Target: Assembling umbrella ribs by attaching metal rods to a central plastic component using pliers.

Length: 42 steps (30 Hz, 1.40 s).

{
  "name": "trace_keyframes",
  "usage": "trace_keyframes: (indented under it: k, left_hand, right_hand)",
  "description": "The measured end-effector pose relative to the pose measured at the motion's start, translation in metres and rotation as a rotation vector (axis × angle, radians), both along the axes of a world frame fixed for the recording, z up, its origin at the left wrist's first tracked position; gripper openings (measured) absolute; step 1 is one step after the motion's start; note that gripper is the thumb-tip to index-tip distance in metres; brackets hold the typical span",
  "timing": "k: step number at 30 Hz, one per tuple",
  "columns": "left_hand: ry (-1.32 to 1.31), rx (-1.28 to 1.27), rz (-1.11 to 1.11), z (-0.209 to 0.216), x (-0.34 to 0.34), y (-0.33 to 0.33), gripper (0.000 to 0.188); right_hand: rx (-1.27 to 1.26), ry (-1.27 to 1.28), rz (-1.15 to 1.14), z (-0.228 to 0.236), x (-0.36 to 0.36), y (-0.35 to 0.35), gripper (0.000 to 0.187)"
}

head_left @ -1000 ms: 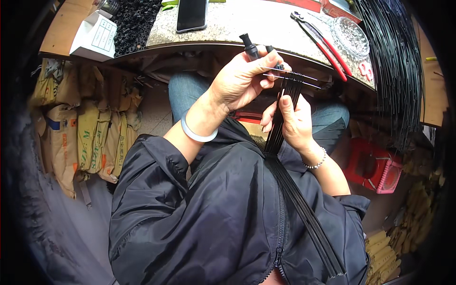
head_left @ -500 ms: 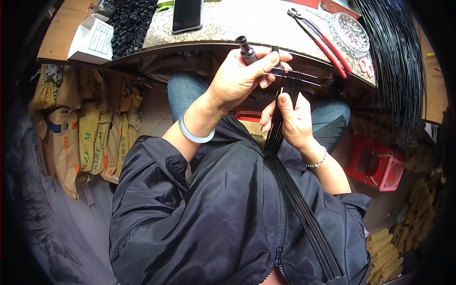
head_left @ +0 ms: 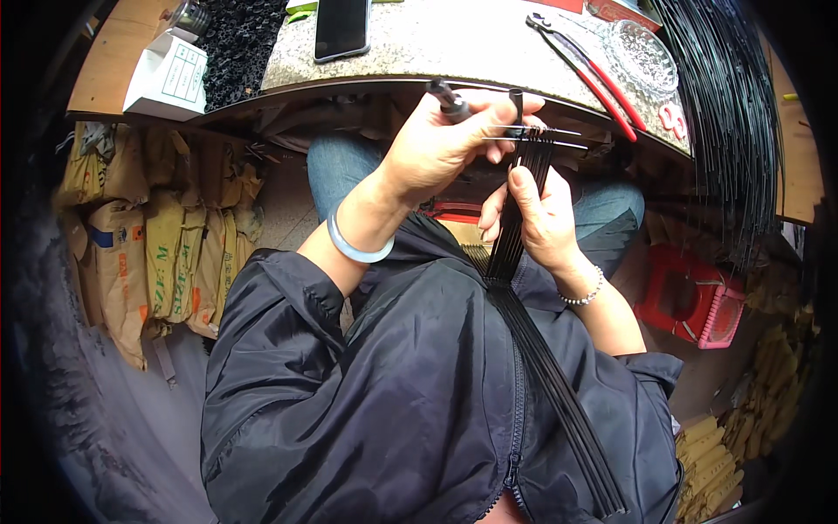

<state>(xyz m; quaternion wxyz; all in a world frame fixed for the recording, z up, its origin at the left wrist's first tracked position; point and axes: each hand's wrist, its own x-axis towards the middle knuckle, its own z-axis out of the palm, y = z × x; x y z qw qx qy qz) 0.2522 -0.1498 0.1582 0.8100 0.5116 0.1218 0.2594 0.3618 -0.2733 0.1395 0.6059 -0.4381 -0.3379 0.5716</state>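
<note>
My left hand [head_left: 436, 144], with a pale bangle at its wrist, is closed round a black-handled tool [head_left: 450, 98]. Two thin metal rods [head_left: 563, 138] stick out to the right past its fingertips and cross the top of a bundle of thin black strands [head_left: 506, 240]. Whether the rods belong to the tool is hidden by the fingers. My right hand [head_left: 543, 214], wearing a beaded bracelet, grips this bundle just below the rods, thumb on top. From there the strands run down across my dark jacket [head_left: 375, 384]. A short black flat piece [head_left: 516, 105] stands up beside the left fingertips.
On the table [head_left: 419, 44] lie a phone [head_left: 342, 31], red-handled pliers [head_left: 594, 83], a glass dish [head_left: 644, 59] and a white box [head_left: 168, 77]. Long black strands [head_left: 729, 105] hang over its right edge. Sacks [head_left: 122, 253] stand at left; a red stool [head_left: 685, 297] is at right.
The tool's handle has tipped slightly left and down in my left hand. The black flat piece has shifted a little right. My right hand has hardly moved on the bundle.
</note>
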Motion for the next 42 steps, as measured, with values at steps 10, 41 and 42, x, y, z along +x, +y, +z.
trace_keyframes:
  k: [10, 41, 42]
  left_hand:
    - [0.006, -0.086, -0.037, -0.001, -0.014, -0.004, 0.062]
    - [-0.095, -0.380, -0.013, -0.026, 0.002, -0.004, 0.020]
    - [-0.106, -0.367, -0.016, -0.025, 0.002, -0.004, 0.018]
  right_hand:
    - [-0.009, 0.053, 0.022, 0.005, -0.003, 0.002, 0.028]
    - [0.009, -0.081, 0.038, -0.001, 0.002, 0.003, 0.046]
    - [0.015, -0.086, 0.045, -0.002, 0.002, 0.002, 0.047]
